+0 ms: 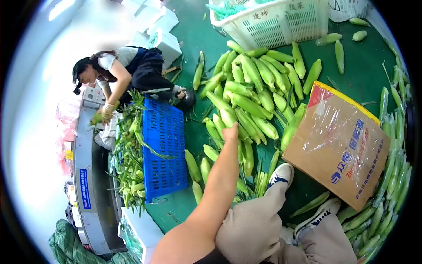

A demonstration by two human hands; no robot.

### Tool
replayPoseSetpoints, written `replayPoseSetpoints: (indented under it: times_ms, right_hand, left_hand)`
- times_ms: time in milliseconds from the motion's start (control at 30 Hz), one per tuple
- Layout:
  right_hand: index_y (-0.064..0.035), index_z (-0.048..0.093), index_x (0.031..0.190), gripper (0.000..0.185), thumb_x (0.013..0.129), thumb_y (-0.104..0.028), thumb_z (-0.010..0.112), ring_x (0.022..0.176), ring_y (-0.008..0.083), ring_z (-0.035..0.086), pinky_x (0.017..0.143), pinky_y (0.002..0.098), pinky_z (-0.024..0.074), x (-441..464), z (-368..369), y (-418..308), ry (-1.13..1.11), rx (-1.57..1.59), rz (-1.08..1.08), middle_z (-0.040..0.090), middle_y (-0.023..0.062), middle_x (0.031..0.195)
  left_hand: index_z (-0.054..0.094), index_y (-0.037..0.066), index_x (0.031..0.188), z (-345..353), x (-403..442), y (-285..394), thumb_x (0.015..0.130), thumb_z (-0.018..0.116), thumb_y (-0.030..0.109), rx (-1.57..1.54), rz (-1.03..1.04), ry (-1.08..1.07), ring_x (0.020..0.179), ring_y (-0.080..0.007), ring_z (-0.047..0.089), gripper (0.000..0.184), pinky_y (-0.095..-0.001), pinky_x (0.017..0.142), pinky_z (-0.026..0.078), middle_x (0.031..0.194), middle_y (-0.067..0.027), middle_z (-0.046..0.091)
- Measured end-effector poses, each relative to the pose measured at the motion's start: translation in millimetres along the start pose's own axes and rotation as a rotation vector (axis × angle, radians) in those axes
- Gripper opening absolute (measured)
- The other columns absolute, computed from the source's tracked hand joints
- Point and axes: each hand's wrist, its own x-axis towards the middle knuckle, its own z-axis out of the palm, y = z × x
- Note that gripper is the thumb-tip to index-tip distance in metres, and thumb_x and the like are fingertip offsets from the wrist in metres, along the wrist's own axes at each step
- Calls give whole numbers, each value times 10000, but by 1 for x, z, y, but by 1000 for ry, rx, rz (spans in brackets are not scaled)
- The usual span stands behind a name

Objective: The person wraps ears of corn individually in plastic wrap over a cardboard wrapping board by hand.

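A heap of green ears of corn in their husks (257,83) lies on the floor in front of me. My left hand (230,133) reaches into the near side of the heap. It is closed around the near end of a pale green ear of corn (226,117), and most of its fingers are hidden from me. Other ears touch this one on both sides. My right hand is out of view.
A blue crate (165,149) piled with husks and leaves stands left; beyond it a person (127,72) bends over, gloved hand holding something green. A cardboard box (338,141) lies right, beside wrapped corn (395,176). A white crate (277,26) stands behind the heap.
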Motion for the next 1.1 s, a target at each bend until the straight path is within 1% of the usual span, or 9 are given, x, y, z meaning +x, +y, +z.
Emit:
replayPoseSetpoints:
  times_ms: [67, 133, 267, 400, 633, 867, 967, 1000, 1100]
  right_hand:
    - [-23, 507, 1453, 670, 901, -282, 785, 1360, 369, 497, 1165, 489, 338, 8, 10, -15, 27, 75, -55, 570, 187, 1443]
    - [-27, 517, 1446, 646, 915, -292, 772, 1373, 375, 485, 1172, 496, 326, 19, 16, -31, 36, 178, -137, 567, 188, 1448]
    - [-36, 537, 1431, 599, 943, -314, 746, 1400, 386, 461, 1187, 509, 302, 59, 12, -104, -49, 380, -388, 562, 188, 1458]
    - [-123, 593, 1370, 659, 778, -220, 865, 1075, 338, 634, 926, 463, 494, 140, -18, -230, -374, 560, -640, 664, 125, 1177]
    - [-260, 588, 1434, 644, 828, -324, 797, 991, 266, 614, 849, 395, 462, 154, 17, -259, -768, 437, -721, 599, 48, 1000]
    - [-189, 693, 1156, 201, 992, -295, 643, 830, 251, 652, 732, 388, 513, 156, 61, -284, -566, 356, -768, 600, 74, 837]
    - [-141, 696, 1126, 136, 1007, -154, 631, 803, 228, 654, 751, 343, 523, 140, 74, -287, -416, 1085, -369, 648, 46, 891]
    - [-109, 637, 1124, 148, 1057, -225, 574, 812, 277, 634, 771, 378, 516, 145, 54, -298, -434, 1010, 11, 644, 96, 914]
    - [-69, 629, 1135, 175, 1052, -212, 572, 886, 294, 634, 864, 394, 516, 176, 47, -328, -444, 1064, 96, 638, 106, 935]
  left_hand:
    - [532, 2, 1348, -10, -59, 23, 830, 767, 416, -221, -88, -132, 945, -356, 672, 704, -451, 857, 567, 1110, -189, 676]
    - [614, 77, 1266, -8, -44, 7, 928, 640, 560, -1125, -291, -479, 911, -265, 642, 590, -431, 752, 569, 1123, -122, 663]
    - [619, 1, 1185, -28, -149, 77, 806, 651, 293, -1399, 341, -906, 997, -337, 644, 479, -493, 956, 537, 1102, -195, 680]
    - [508, 3, 1386, -14, -227, 141, 790, 631, 230, -856, 481, -984, 1039, -338, 625, 650, -501, 926, 545, 1228, -196, 622]
    - [549, 119, 1425, 96, -418, 132, 757, 869, 257, 458, 1844, -843, 1118, -347, 615, 754, -449, 933, 544, 1228, -120, 662]
    - [581, 229, 1423, 156, -438, 123, 788, 783, 248, 950, 1784, -836, 1231, -366, 581, 667, -471, 1022, 508, 1290, -118, 632]
    - [585, 243, 1419, 162, -431, 131, 755, 794, 230, 949, 1833, -885, 1193, -376, 594, 696, -465, 982, 534, 1273, -121, 634]
    - [585, 240, 1420, 163, -433, 135, 747, 796, 229, 988, 1842, -878, 1200, -379, 591, 706, -464, 997, 527, 1281, -127, 628]
    - [585, 234, 1424, 168, -437, 137, 727, 800, 238, 1068, 1828, -930, 1222, -385, 582, 729, -463, 1037, 504, 1303, -143, 611]
